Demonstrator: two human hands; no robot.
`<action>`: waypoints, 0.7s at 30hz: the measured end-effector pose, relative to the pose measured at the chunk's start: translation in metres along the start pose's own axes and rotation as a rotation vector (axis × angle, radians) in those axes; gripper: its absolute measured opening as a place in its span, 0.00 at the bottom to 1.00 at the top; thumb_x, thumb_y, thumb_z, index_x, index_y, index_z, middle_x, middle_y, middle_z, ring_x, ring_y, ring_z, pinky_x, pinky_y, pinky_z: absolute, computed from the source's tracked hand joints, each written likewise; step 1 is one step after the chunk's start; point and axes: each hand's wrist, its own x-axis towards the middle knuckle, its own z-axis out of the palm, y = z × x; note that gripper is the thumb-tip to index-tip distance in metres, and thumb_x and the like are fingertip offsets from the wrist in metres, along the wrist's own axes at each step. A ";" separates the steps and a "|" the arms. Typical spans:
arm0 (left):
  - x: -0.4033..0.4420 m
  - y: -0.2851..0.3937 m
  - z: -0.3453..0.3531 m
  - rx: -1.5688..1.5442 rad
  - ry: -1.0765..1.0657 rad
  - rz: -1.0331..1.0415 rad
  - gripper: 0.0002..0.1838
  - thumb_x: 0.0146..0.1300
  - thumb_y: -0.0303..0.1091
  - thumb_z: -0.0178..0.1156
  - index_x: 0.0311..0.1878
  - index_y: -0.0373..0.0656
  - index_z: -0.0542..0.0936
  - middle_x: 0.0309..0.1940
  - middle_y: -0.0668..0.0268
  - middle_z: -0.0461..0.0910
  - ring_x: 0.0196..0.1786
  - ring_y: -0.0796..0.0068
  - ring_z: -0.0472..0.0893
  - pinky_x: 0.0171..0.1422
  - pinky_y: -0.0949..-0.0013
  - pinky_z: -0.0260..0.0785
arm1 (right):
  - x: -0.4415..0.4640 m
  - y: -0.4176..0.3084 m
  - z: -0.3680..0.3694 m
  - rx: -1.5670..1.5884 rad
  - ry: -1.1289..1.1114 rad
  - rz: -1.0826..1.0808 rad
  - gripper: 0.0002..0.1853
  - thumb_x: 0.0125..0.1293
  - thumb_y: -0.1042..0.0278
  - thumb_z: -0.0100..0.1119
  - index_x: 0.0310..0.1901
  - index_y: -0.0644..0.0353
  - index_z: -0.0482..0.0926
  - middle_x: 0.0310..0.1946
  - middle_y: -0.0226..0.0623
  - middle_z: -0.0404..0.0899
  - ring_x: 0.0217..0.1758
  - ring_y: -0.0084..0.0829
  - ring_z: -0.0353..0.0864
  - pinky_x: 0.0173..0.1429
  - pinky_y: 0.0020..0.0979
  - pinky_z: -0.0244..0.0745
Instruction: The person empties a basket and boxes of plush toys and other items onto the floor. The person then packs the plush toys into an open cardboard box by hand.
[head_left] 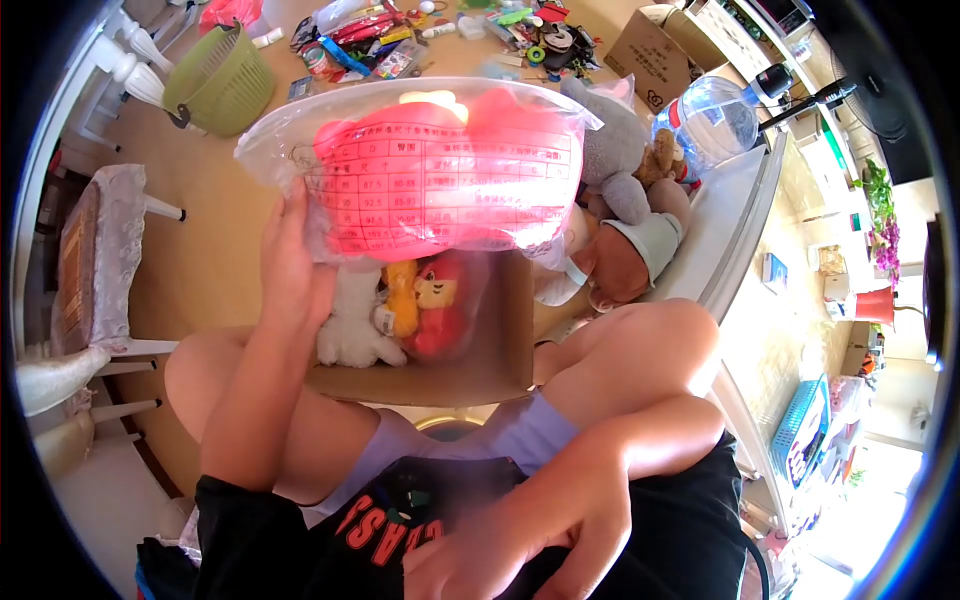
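Observation:
My left hand grips the left edge of a clear plastic bag printed with a size table. Something soft and red with a yellow patch fills the bag, its exact kind unclear through the film. Below it, between my legs, an open cardboard box holds a white plush toy, an orange plush toy and a red plush toy. The bag covers the far part of the box. My right hand is drawn back against my black shirt, its fingers blurred and partly hidden.
Grey and brown plush toys are heaped right of the bag, beside a large water bottle. A green basket stands far left. Small items litter the floor ahead, near another cardboard box. A low cabinet runs along the right.

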 end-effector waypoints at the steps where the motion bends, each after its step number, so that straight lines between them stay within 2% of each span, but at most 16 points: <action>1: 0.000 0.001 0.001 -0.002 0.001 -0.002 0.21 0.80 0.44 0.45 0.67 0.43 0.71 0.62 0.64 0.77 0.63 0.71 0.76 0.69 0.62 0.68 | -0.001 -0.007 0.000 -0.001 0.003 0.053 0.12 0.71 0.74 0.51 0.53 0.69 0.73 0.54 0.46 0.72 0.59 0.41 0.68 0.69 0.40 0.59; 4: 0.000 0.000 -0.002 0.002 0.052 -0.035 0.22 0.80 0.45 0.46 0.67 0.44 0.71 0.62 0.65 0.77 0.63 0.71 0.77 0.69 0.61 0.68 | 0.000 -0.001 -0.003 -0.033 -0.040 0.030 0.12 0.72 0.75 0.49 0.54 0.69 0.73 0.54 0.46 0.72 0.60 0.40 0.68 0.70 0.39 0.58; 9: 0.004 -0.005 -0.010 0.001 0.047 -0.046 0.22 0.79 0.47 0.47 0.68 0.44 0.71 0.62 0.65 0.78 0.63 0.71 0.77 0.70 0.60 0.67 | 0.000 -0.021 -0.009 0.028 -0.084 0.251 0.13 0.71 0.75 0.48 0.54 0.69 0.73 0.55 0.46 0.73 0.61 0.40 0.68 0.70 0.39 0.58; 16: 0.001 -0.003 -0.004 0.011 0.050 -0.054 0.24 0.79 0.47 0.46 0.69 0.44 0.70 0.64 0.64 0.76 0.64 0.70 0.76 0.70 0.59 0.67 | -0.006 0.021 0.008 0.036 0.071 -0.089 0.16 0.69 0.73 0.52 0.55 0.70 0.74 0.53 0.46 0.75 0.59 0.41 0.72 0.66 0.40 0.63; 18: 0.001 -0.004 -0.004 -0.003 0.074 -0.070 0.24 0.79 0.48 0.46 0.69 0.44 0.70 0.64 0.64 0.76 0.64 0.69 0.76 0.70 0.59 0.67 | -0.006 0.024 0.006 0.019 0.054 -0.099 0.16 0.68 0.73 0.53 0.55 0.70 0.74 0.53 0.45 0.76 0.59 0.41 0.73 0.66 0.39 0.64; 21: 0.002 -0.003 -0.005 -0.022 0.097 -0.121 0.24 0.80 0.48 0.45 0.69 0.44 0.70 0.64 0.64 0.76 0.64 0.69 0.76 0.70 0.58 0.67 | -0.010 0.022 -0.001 0.027 -0.036 0.003 0.17 0.67 0.74 0.53 0.56 0.70 0.74 0.54 0.44 0.76 0.59 0.39 0.73 0.65 0.38 0.65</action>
